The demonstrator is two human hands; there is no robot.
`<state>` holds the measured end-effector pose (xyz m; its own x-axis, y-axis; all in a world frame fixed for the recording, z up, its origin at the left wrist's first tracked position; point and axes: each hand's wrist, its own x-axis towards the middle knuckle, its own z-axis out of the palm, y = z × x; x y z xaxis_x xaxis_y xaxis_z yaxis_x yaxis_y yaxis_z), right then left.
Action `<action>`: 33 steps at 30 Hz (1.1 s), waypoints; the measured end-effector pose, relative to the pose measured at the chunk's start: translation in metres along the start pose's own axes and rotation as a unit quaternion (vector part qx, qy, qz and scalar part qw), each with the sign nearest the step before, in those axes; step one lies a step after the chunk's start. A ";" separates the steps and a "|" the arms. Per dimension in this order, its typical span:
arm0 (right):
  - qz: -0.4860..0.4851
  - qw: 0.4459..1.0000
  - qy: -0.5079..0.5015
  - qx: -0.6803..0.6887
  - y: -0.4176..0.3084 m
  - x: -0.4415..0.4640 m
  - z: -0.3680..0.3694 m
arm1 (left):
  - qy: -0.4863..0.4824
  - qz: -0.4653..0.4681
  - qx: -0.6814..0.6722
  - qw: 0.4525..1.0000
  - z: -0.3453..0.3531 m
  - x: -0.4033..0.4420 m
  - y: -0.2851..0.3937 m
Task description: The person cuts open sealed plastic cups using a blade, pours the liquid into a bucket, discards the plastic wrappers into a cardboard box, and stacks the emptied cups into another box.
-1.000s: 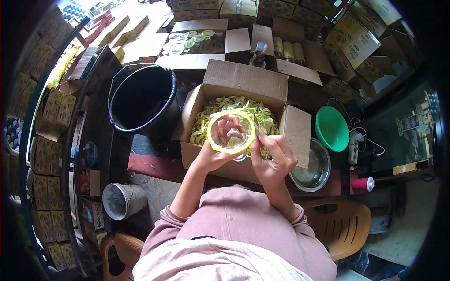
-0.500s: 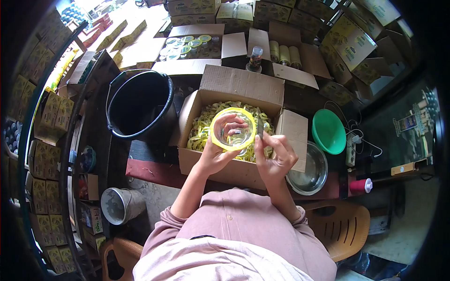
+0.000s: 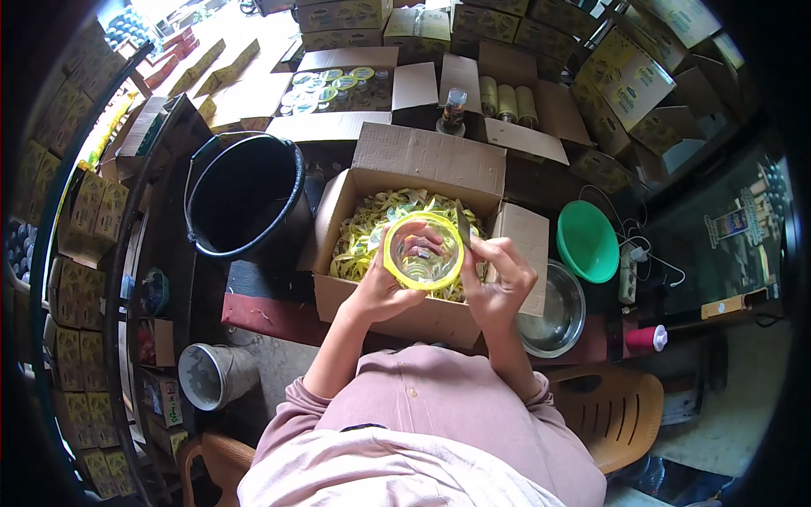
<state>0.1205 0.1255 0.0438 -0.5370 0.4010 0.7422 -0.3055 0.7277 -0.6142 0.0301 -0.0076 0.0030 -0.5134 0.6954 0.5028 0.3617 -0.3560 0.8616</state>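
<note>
My left hand (image 3: pixel 380 289) is wrapped round a clear plastic cup (image 3: pixel 429 269) with a yellow rim. The cup's open mouth faces me, and my fingers show through its wall. In my right hand (image 3: pixel 500 283) is a knife (image 3: pixel 462 223), pinched between thumb and fingers. Its thin dark blade points up beside the right side of the rim; whether it touches the rim I cannot tell. Both hands are over an open cardboard box (image 3: pixel 397 311), which holds a heap of yellow and clear plastic trimmings (image 3: pixel 363 228).
A black bucket (image 3: pixel 194 211) stands left of the box. To the right are a green bowl (image 3: pixel 589 242) and a metal bowl (image 3: pixel 564 317). Behind lie a carton of lidded cups (image 3: pixel 325 89) and a carton of rolls (image 3: pixel 507 103). A pink thread spool (image 3: pixel 644 339) sits at right.
The cup has tilted slightly and sits a little lower in the view. The knife blade now stands higher beside the rim. The whole view has shifted slightly.
</note>
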 end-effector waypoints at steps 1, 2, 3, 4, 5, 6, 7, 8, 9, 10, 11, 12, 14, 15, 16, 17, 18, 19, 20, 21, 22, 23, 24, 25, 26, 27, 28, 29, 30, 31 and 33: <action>0.001 1.000 -0.006 0.000 0.001 0.000 -0.001 | 0.009 -0.008 -0.014 1.000 0.001 0.000 -0.001; -0.001 1.000 -0.004 -0.005 0.002 -0.001 -0.002 | 0.020 -0.016 -0.029 0.999 0.002 0.000 -0.002; -0.003 1.000 -0.002 -0.010 0.003 -0.004 -0.002 | 0.030 -0.024 -0.042 0.998 0.002 0.000 -0.002; -0.006 1.000 0.001 -0.015 0.004 -0.005 -0.002 | 0.027 -0.024 -0.035 0.999 0.002 0.001 -0.002; -0.005 1.000 0.001 -0.017 0.004 -0.006 -0.002 | 0.024 -0.024 -0.028 0.999 0.002 0.002 -0.001; -0.002 1.000 0.001 -0.020 0.004 -0.007 -0.002 | 0.020 -0.026 -0.022 0.999 0.002 0.001 -0.001; 0.001 1.000 0.002 -0.024 0.004 -0.008 -0.002 | 0.007 -0.030 -0.017 0.999 0.002 0.001 -0.002; 0.003 1.000 0.000 -0.016 0.004 -0.007 -0.003 | -0.006 -0.035 -0.012 0.999 0.001 0.001 -0.005; 0.006 1.000 -0.001 -0.008 0.003 -0.005 -0.004 | -0.020 -0.040 -0.008 0.999 0.000 0.000 -0.006; 0.008 1.000 -0.002 0.000 0.003 -0.003 -0.005 | -0.030 -0.032 0.010 0.999 0.000 0.001 -0.006; 0.012 1.000 -0.003 0.012 0.005 -0.002 -0.005 | -0.039 -0.025 0.027 0.999 -0.001 0.002 -0.006; 0.017 1.000 -0.004 0.025 0.006 -0.001 -0.005 | -0.046 -0.017 0.045 0.998 -0.001 0.002 -0.005; 0.023 0.999 0.000 0.033 0.007 -0.002 -0.005 | -0.028 -0.019 -0.037 0.999 0.003 0.005 0.000; 0.025 0.999 0.005 0.028 0.006 -0.002 -0.004 | -0.019 -0.020 -0.079 0.996 0.006 0.007 0.002; 0.027 0.999 0.010 0.024 0.006 -0.003 -0.004 | -0.009 -0.021 -0.066 0.998 0.008 0.008 0.005; 0.021 1.000 0.006 0.012 0.006 -0.004 -0.005 | 0.001 -0.022 -0.053 0.998 0.009 0.009 0.008; 0.014 1.000 0.002 0.000 0.005 -0.005 -0.007 | 0.011 -0.022 -0.039 0.999 0.009 0.010 0.010; 0.009 1.000 -0.002 -0.012 0.005 -0.006 -0.008 | 0.010 -0.021 -0.030 0.999 0.008 0.010 0.009; 0.004 1.000 -0.003 -0.013 0.005 -0.006 -0.007 | 0.008 -0.020 -0.021 1.000 0.007 0.010 0.008; 0.000 1.000 -0.004 -0.015 0.006 -0.006 -0.007 | 0.006 -0.020 -0.012 1.000 0.005 0.010 0.008; -0.004 1.000 -0.005 -0.018 0.007 -0.007 -0.007 | -0.002 -0.017 -0.008 1.000 0.005 0.010 0.006; -0.001 1.000 -0.007 -0.022 0.006 -0.006 -0.007 | -0.010 -0.014 -0.004 1.000 0.005 0.010 0.005; 0.002 1.000 -0.009 -0.027 0.006 -0.005 -0.007 | -0.018 -0.011 0.000 1.000 0.004 0.010 0.004; 0.004 0.999 -0.011 -0.031 0.005 -0.005 -0.006 | -0.025 -0.010 0.008 1.000 0.004 0.009 0.005; 0.005 0.999 -0.014 -0.029 0.006 -0.004 -0.006 | -0.033 -0.010 0.016 0.999 0.004 0.009 0.007; 0.005 0.999 -0.018 -0.027 0.007 -0.003 -0.006 | -0.039 -0.009 0.024 0.999 0.004 0.008 0.008; 0.004 0.999 -0.022 -0.025 0.009 -0.003 -0.006 | -0.029 -0.029 -0.004 0.999 0.004 0.007 0.007; 0.008 1.000 -0.026 -0.013 0.010 -0.002 -0.005 | -0.018 -0.048 -0.032 0.998 0.004 0.004 0.003; 0.013 0.999 -0.030 0.000 0.011 -0.001 -0.006 | -0.007 -0.068 -0.060 0.996 0.004 0.003 0.001; 0.017 0.999 -0.034 0.013 0.012 -0.001 -0.005 | -0.007 -0.048 -0.014 0.999 0.003 0.003 -0.001; 0.024 0.999 -0.021 0.014 0.012 -0.003 -0.005 | -0.009 -0.007 0.080 0.997 -0.001 0.007 -0.004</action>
<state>0.1224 0.1360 0.0359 -0.5844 0.4110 0.6997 -0.3002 0.6916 -0.6570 0.0246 -0.0021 0.0033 -0.5057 0.7111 0.4884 0.4745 -0.2435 0.8459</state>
